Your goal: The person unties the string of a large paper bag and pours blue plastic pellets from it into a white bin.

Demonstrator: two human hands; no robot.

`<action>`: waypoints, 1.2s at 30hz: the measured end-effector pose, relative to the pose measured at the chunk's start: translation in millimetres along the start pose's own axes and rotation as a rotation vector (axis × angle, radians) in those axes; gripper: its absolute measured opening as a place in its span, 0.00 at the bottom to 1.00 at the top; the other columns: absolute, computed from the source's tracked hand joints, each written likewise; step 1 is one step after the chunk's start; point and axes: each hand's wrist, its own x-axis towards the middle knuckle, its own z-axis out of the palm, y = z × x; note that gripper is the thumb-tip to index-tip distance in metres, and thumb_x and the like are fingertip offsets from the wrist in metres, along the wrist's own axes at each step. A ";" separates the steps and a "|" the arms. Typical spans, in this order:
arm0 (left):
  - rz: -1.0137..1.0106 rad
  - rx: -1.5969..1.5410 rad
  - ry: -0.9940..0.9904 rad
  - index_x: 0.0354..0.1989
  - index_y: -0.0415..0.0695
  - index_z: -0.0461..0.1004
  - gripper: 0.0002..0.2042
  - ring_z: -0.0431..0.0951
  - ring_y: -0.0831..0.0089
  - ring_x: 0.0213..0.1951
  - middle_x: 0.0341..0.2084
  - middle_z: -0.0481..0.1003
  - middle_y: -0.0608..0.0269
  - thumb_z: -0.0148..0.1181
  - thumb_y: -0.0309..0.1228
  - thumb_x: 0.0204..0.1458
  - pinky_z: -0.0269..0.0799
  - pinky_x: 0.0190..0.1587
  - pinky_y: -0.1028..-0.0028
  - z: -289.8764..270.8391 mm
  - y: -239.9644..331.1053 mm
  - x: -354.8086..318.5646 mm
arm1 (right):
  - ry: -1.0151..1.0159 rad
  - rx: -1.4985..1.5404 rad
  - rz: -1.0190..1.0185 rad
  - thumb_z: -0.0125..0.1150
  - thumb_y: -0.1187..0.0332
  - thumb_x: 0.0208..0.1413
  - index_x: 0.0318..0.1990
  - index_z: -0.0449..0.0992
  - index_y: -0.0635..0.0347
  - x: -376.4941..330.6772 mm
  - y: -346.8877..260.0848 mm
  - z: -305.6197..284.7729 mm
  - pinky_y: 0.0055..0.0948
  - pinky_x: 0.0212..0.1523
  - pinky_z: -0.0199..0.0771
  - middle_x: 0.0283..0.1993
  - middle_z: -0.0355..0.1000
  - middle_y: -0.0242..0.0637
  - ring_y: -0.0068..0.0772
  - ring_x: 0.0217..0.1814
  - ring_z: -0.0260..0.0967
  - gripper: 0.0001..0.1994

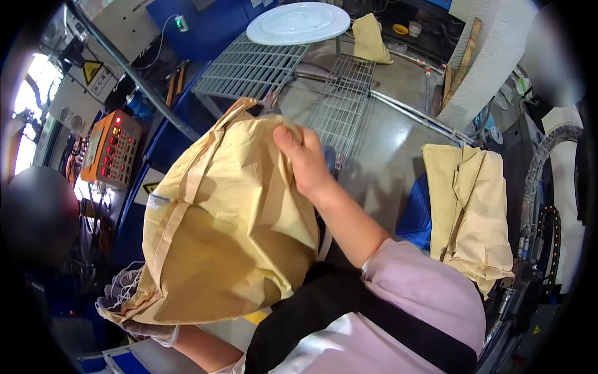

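A large tan paper sack (230, 249) is held up in front of me, creased, with a folded seam strip running down its left part. My right hand (303, 159) is bare and closed on its upper right edge, thumb lying over the paper. At the lower left, my left hand (128, 296), in a grey knitted glove with loose white threads, grips the sack's lower corner. The sack hides part of that hand and most of its fingers.
More tan sacks (464, 212) lie on the right over something blue. A metal grate bench (249, 71) carries a white round lid (298, 23) ahead, near another tan sack (370, 38). An orange control box (112, 149) with red displays stands left, behind a slanting pipe (134, 78).
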 end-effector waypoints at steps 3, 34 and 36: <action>-0.627 -0.828 -0.093 0.48 0.35 0.62 0.23 0.69 0.65 0.42 0.43 0.66 0.52 0.31 0.44 0.61 0.65 0.49 0.68 -13.4 24.6 12.8 | -0.056 -0.045 -0.146 0.54 0.47 0.54 0.44 0.71 0.62 10.1 -0.2 -3.8 0.19 0.43 0.63 0.39 0.69 0.30 0.16 0.42 0.62 0.24; -1.052 -0.741 0.616 0.51 0.38 0.65 0.19 0.67 0.67 0.51 0.48 0.69 0.56 0.40 0.38 0.60 0.61 0.56 0.66 -76.5 113.2 -17.8 | -0.579 0.076 -0.103 0.48 0.50 0.57 0.54 0.64 0.62 54.9 -29.4 -39.4 0.27 0.53 0.62 0.51 0.66 0.36 0.25 0.51 0.62 0.26; -1.012 -0.654 0.498 0.53 0.37 0.63 0.19 0.66 0.69 0.52 0.50 0.67 0.56 0.38 0.39 0.61 0.58 0.58 0.69 -82.5 126.6 -48.2 | -0.666 0.324 -0.021 0.39 0.39 0.56 0.60 0.56 0.59 55.4 -13.6 -41.5 0.36 0.61 0.57 0.60 0.59 0.41 0.34 0.62 0.57 0.35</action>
